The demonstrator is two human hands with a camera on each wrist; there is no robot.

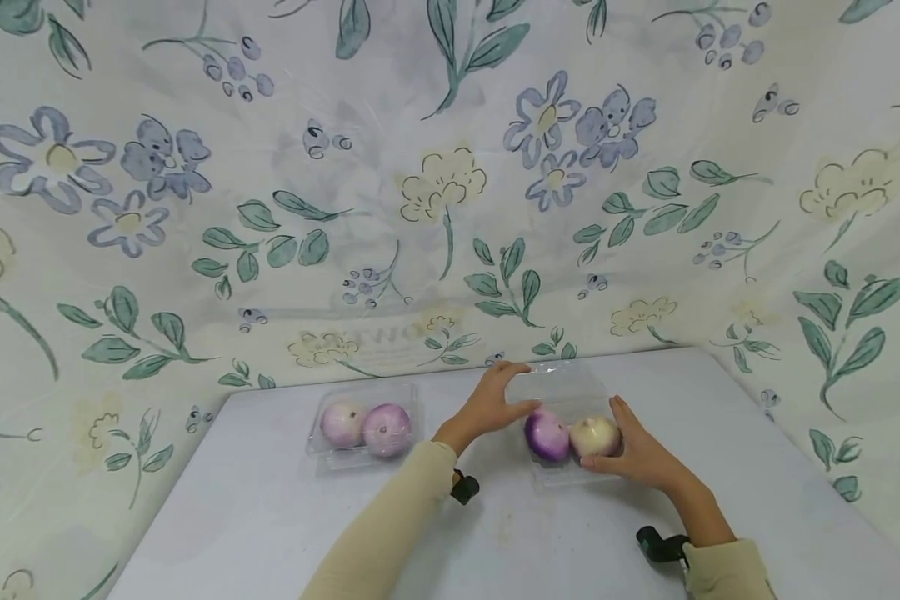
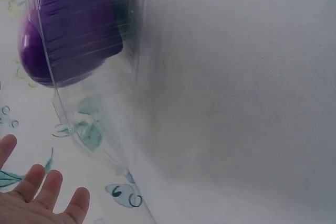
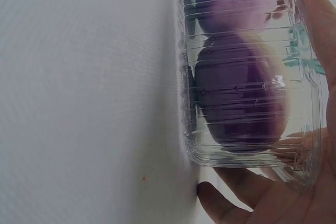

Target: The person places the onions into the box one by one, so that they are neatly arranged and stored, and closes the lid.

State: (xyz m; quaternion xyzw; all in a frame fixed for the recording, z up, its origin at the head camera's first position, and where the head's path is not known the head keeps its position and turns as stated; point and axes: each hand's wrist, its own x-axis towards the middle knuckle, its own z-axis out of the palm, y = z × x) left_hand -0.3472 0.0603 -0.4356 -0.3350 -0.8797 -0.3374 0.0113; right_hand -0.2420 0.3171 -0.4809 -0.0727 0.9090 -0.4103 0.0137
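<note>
A clear plastic clamshell box (image 1: 562, 477) stands on the right half of the table with its lid (image 1: 558, 382) raised at the back. It holds a purple onion (image 1: 546, 435) on the left and a paler onion (image 1: 594, 437) on the right. My left hand (image 1: 491, 402) is at the box's left side, its fingers spread apart and its thumb near the purple onion. Around the right end lies my right hand (image 1: 637, 454), thumb across the near side by the pale onion, fingers extended along the end wall. How firmly it touches the box cannot be told.
A second clear clamshell box (image 1: 322, 454), with two pinkish onions (image 1: 365, 428) in it, stands on the left part of the white table (image 1: 270, 517). Flower-patterned cloth (image 1: 390, 208) hangs behind the table and along its sides.
</note>
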